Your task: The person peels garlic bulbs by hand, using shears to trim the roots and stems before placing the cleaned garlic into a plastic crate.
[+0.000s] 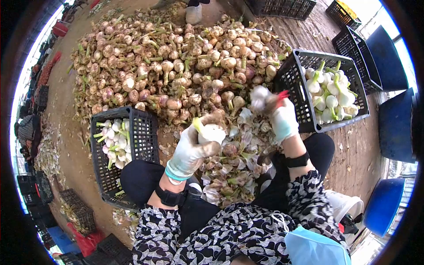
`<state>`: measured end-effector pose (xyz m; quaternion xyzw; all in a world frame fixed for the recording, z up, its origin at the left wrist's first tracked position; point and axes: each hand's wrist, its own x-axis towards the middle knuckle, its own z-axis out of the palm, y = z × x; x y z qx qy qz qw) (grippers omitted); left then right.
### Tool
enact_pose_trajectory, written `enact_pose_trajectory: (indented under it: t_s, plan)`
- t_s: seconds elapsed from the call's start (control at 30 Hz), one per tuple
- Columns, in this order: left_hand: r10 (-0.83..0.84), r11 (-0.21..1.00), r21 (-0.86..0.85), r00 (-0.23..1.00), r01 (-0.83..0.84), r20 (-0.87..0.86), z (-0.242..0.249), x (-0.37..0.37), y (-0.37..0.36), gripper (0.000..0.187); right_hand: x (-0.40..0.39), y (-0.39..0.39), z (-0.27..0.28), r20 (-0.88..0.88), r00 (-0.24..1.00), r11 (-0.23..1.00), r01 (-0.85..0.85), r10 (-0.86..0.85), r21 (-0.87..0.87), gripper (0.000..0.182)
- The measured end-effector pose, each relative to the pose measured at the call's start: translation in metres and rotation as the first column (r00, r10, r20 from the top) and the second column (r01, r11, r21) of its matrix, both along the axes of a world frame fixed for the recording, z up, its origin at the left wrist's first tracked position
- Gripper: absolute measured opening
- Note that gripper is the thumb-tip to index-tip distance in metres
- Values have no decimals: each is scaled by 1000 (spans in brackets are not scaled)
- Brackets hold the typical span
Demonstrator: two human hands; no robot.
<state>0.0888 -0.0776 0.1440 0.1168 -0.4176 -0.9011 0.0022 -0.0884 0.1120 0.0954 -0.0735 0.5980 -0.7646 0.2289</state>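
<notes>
My left hand [190, 148], in a stained white glove, is wrapped round a white garlic bulb [212, 134] with a short green stem. To its right, my gloved right hand [282, 117] is raised and partly smeared by motion. A small red tool [281, 98] shows at its fingers, too blurred to tell its kind. A whitish blur lies just left of that red part. Below and between the hands lies a heap of loose garlic skins [236, 163]. Ahead spreads a large pile of unpeeled garlic [176, 66] with dirty skins and cut stems.
At my left knee stands a black crate [148, 132] partly filled with white garlic. Another black crate [302, 101] with peeled bulbs stands at the right. Blue barrels [395, 128] line the right side. A white bucket [346, 204] is behind my right leg. Another person's foot [193, 14] is beyond the pile.
</notes>
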Motion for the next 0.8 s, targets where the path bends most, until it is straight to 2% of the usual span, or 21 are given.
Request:
enact_pose_trajectory:
  t_s: [0.03,0.07,0.1,0.13,0.17,0.2,0.23,0.27,0.3,0.33,0.37,0.4,0.47,0.5,0.53,0.6,0.63,0.67,0.73,0.77,0.8]
  plan:
    - [-33,982,-186,999,28,-23,0,-4,-3,68,3,5,-10,-190,894,911,-379,405,161,20]
    - [-70,932,-358,997,55,-28,-1,-5,-3,69,30,-6,-34,6,955,937,-292,296,194,21]
    - [-66,931,-357,997,74,34,-1,-6,-2,68,45,-1,-28,-245,790,754,-368,562,545,22]
    - [-72,933,-351,997,79,34,-1,-8,-4,68,52,2,-9,-336,482,496,-252,809,831,23]
    - [-94,840,-539,995,68,-21,-2,-8,-9,66,44,-4,12,-150,564,370,-300,812,879,29]
    - [-122,711,-702,990,37,-71,-1,-9,-10,64,38,-7,24,-132,723,503,-326,678,800,23]
    - [-99,639,-768,994,31,-42,3,-10,-6,71,37,-12,27,-174,800,670,-337,574,661,22]
    - [-103,640,-767,994,37,-38,2,-11,-2,71,39,-18,30,-187,872,811,-316,453,493,26]
    - [-78,733,-678,997,49,-12,0,-11,2,70,41,-25,40,-144,858,814,-396,493,425,37]
    - [-56,814,-578,998,54,14,-3,-12,4,70,39,-28,29,-361,680,742,-416,638,526,34]
    - [-36,899,-435,999,45,29,-7,-9,4,68,44,-27,35,-153,808,801,-504,569,322,29]
    - [-38,898,-437,999,46,26,-7,-7,2,68,50,-28,48,87,856,850,-517,510,96,24]
    - [0,975,-223,999,9,43,-5,-4,-2,66,26,-14,13,-39,851,818,-489,523,301,15]
    - [34,968,-248,999,-23,42,2,-5,0,67,28,-19,15,17,907,900,-420,421,117,28]
    - [34,969,-248,999,-22,41,0,-7,-1,67,28,-17,20,165,920,922,-316,355,-224,27]
    - [48,823,-568,999,-28,21,-8,-9,-2,68,41,-16,44,120,907,872,-421,404,250,16]
    - [50,763,-645,999,-37,1,-7,-11,1,69,47,-23,44,-58,905,884,-395,421,253,20]
    - [46,763,-646,999,-35,1,-5,-11,3,69,57,-29,50,-170,902,860,-299,396,414,26]
    - [23,945,-326,993,15,112,0,-8,5,68,56,-34,44,-230,862,866,-360,451,347,27]
    - [23,946,-325,993,15,112,4,-7,3,58,49,-27,50,-17,865,823,-471,501,318,25]
    - [24,945,-327,994,13,110,4,-7,2,58,48,-22,50,-49,886,873,-443,461,205,25]
